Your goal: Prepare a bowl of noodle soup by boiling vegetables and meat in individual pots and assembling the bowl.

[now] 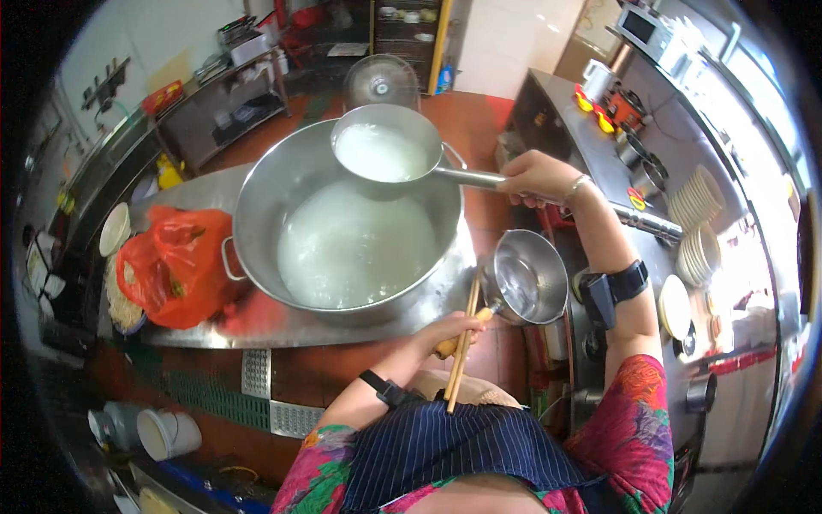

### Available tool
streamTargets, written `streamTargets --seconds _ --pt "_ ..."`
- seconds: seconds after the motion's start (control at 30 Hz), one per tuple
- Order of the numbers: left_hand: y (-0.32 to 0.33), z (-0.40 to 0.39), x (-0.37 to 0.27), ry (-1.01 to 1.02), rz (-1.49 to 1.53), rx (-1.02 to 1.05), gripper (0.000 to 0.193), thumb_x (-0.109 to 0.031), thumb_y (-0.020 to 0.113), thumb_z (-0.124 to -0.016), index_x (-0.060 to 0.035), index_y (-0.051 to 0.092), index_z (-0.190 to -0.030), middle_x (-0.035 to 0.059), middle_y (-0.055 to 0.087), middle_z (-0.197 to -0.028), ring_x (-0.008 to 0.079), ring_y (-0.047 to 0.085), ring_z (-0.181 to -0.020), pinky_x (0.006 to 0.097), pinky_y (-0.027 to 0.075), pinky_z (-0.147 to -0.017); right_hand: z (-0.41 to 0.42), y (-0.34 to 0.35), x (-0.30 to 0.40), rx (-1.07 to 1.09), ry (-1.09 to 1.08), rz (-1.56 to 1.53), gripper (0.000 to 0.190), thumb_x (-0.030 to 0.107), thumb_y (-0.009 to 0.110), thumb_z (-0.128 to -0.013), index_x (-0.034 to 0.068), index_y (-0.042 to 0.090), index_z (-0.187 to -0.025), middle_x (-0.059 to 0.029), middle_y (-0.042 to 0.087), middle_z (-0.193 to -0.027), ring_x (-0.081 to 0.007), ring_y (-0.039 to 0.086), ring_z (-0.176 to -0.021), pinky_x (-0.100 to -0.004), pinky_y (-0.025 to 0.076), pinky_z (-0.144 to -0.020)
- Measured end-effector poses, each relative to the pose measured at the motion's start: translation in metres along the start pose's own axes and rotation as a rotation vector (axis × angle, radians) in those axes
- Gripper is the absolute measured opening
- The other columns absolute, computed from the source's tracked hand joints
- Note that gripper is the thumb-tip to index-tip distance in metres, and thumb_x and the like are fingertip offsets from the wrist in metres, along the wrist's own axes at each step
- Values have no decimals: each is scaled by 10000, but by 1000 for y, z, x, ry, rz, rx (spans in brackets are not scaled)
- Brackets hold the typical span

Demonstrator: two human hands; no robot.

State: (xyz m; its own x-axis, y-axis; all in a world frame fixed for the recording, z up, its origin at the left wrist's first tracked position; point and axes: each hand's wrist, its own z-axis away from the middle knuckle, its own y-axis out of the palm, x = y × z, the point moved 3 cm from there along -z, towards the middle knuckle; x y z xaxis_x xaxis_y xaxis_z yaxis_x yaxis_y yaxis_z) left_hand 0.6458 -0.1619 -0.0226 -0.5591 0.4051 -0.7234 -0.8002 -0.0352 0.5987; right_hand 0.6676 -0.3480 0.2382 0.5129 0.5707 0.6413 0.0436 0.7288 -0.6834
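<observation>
My right hand (pixel 536 178) is wrapped around the long metal handle of a large ladle (pixel 472 178). The ladle's round bowl holds cloudy white liquid (pixel 376 149) and hangs over the far rim of a big metal stockpot (pixel 263 193). Inside the stockpot lies more whitish, cloudy liquid (pixel 356 247). My left hand (pixel 449 331) grips the wooden handle (pixel 484 315) of a metal saucepan (pixel 530 276), together with a pair of long wooden chopsticks (pixel 456 379). The saucepan is off the table's right end, tilted, with its shiny inside showing.
The stockpot stands on a metal table (pixel 192 337). Left of it are a red plastic bag (pixel 183 270) and a bowl of noodles (pixel 125 311). A counter at right carries stacked bowls (pixel 700 254) and a rice cooker (pixel 624 108). A fan (pixel 382 83) stands beyond the pot.
</observation>
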Motion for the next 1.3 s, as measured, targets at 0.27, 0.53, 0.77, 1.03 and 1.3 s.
streamTargets --seconds 0.27,0.53,0.77,1.03,1.3 --pt "1 5 -14 -109 -16 -59 284 -219 505 -841 1 520 -1020 9 506 -623 72 472 -472 188 399 -408 110 -42 -82 -247 178 -30 189 235 606 -768 48 638 -769 -4 553 -572 -76 487 -433 -216 363 -373" --pt "7 -5 -25 -137 26 19 263 -169 468 -857 12 482 -1048 35 469 -607 105 416 -395 212 362 -342 203 9 -161 -421 570 116 213 277 617 -727 68 657 -733 -26 597 -602 -121 553 -512 -263 455 -487" --pt "6 -7 -35 -257 -13 86 255 -158 441 -838 -6 471 -1041 55 475 -608 123 424 -402 250 365 -367 248 87 -181 -560 867 216 289 320 621 -687 88 670 -852 -140 648 -875 -271 635 -803 -348 496 -740" --pt "49 -30 -16 -448 -284 247 283 -185 434 -838 -5 480 -1052 35 475 -600 103 400 -389 219 322 -342 331 176 -204 -847 1100 164 260 255 606 -674 25 660 -784 -189 639 -807 -316 633 -784 -389 501 -703" --pt "139 -37 35 -650 -402 501 268 -185 457 -822 -32 485 -1040 34 474 -589 110 436 -407 210 356 -361 454 252 -180 -1030 1379 195 153 174 575 -676 39 642 -705 -184 629 -729 -320 632 -706 -407 494 -633"
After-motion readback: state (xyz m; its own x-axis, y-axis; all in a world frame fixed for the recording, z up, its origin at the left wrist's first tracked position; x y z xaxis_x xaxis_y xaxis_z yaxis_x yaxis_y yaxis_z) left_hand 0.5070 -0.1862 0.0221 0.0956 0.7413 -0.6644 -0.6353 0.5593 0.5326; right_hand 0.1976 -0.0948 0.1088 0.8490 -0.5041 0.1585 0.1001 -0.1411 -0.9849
